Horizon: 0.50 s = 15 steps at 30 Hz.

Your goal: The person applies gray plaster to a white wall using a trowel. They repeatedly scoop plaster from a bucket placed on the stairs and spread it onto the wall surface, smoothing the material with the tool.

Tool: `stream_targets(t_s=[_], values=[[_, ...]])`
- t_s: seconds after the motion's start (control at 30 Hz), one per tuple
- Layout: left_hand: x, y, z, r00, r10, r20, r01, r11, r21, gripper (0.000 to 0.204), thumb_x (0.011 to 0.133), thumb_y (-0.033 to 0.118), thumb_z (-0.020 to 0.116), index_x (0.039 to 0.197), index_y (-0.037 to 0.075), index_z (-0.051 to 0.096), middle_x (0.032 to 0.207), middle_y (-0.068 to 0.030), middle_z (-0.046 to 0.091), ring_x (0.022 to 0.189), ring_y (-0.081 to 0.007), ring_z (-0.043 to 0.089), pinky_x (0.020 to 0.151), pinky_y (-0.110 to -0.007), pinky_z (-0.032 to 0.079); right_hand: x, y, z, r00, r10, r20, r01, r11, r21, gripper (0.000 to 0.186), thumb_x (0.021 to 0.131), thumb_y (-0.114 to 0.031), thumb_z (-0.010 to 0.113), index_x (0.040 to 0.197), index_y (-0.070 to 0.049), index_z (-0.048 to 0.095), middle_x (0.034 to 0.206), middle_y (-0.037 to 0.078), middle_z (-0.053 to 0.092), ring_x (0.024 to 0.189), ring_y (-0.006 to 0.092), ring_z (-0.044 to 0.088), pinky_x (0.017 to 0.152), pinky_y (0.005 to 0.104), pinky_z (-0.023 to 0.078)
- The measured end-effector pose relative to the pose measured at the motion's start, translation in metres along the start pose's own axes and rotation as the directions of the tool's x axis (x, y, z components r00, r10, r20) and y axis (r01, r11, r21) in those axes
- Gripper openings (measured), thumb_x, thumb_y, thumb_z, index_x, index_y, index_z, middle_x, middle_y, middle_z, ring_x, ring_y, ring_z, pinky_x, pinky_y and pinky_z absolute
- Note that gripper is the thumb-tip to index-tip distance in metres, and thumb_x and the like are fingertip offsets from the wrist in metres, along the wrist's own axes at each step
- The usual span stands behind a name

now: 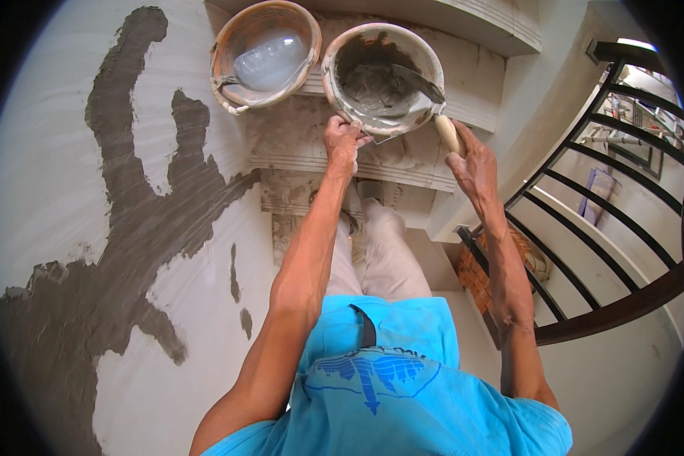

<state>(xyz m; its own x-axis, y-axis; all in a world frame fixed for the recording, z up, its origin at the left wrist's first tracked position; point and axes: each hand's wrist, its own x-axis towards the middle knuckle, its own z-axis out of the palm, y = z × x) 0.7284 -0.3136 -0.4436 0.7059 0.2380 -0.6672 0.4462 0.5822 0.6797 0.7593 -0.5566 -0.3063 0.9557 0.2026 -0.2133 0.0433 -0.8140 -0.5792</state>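
Observation:
A bucket of wet grey mortar stands on a stair step ahead of me, its inner wall smeared with the mix. My left hand is closed on the near rim of this bucket, by its wire handle. In my right hand is a trowel, gripped by its pale wooden handle. The trowel's metal blade reaches over the right rim into the bucket, and its tip lies above the mortar. Left of it stands a second bucket, orange and stained, holding cloudy water and a clear plastic bottle.
Stair steps with dried splashes run under the buckets and my feet. On the left, a pale wall carries broad patches of dark wet mortar. A black metal railing curves along the right; stacked orange bricks show behind it.

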Motion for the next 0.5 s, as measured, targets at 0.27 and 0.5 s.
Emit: stream_targets(t_s=[0.27, 0.5], values=[[-0.001, 0.011, -0.002, 0.974, 0.188, 0.129, -0.209, 0.962, 0.175, 0.013, 0.097, 0.004, 0.061, 0.105, 0.001, 0.051, 0.088, -0.0087, 0.065, 0.075, -0.0146, 0.067, 0.062, -0.029, 0.059, 0.046, 0.019, 0.028, 0.991, -0.118, 0.058, 0.13, 0.932, -0.337, 0.062, 0.079, -0.011, 0.069, 0.139, -0.02, 0.055, 0.098, 0.018, 0.069, 0.094, 0.0373, 0.07, 0.083, 0.0506, 0.055], [0.008, 0.023, -0.015, 0.971, 0.171, 0.168, -0.22, 0.915, 0.339, 0.01, 0.097, 0.001, 0.057, 0.103, -0.001, 0.049, 0.089, -0.0118, 0.064, 0.07, -0.0151, 0.066, 0.059, -0.029, 0.059, 0.084, 0.012, 0.087, 0.992, -0.007, 0.129, 0.043, 0.958, -0.283, 0.039, 0.083, -0.013, 0.071, 0.118, -0.006, 0.055, 0.098, 0.022, 0.069, 0.093, 0.0428, 0.071, 0.079, 0.0539, 0.056]])
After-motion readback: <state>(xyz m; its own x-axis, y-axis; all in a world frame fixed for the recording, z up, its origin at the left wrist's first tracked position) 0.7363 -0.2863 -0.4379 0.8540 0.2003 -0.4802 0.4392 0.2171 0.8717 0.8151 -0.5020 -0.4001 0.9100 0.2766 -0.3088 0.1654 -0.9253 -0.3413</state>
